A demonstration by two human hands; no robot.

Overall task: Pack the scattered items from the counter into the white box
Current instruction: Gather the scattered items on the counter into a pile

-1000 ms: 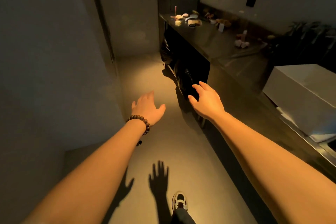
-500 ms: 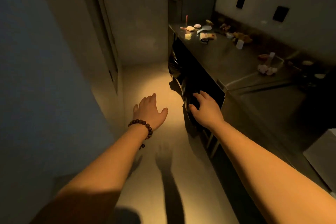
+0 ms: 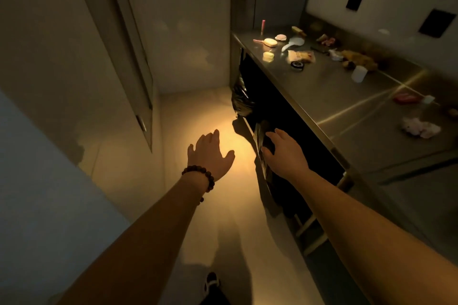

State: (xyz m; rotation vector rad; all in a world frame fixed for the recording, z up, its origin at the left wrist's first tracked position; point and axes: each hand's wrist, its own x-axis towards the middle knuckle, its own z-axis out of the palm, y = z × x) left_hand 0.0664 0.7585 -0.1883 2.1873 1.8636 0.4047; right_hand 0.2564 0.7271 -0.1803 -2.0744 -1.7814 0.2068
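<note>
White box gone from view since earlier frames — camera now faces along worktop (image 3: 347,96), far-end items nearer. Left hand (image 3: 210,153) released, fingers spread over floor; right hand (image 3: 285,153) released, beside worktop front. Scattered items (image 3: 292,52) — pink, cream, yellow, mostly small and blurred — lie on worktop's far end.

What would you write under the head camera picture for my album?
Both hands, left and right, reach forward open and empty above the floor beside a dim counter scattered with small items.
</note>
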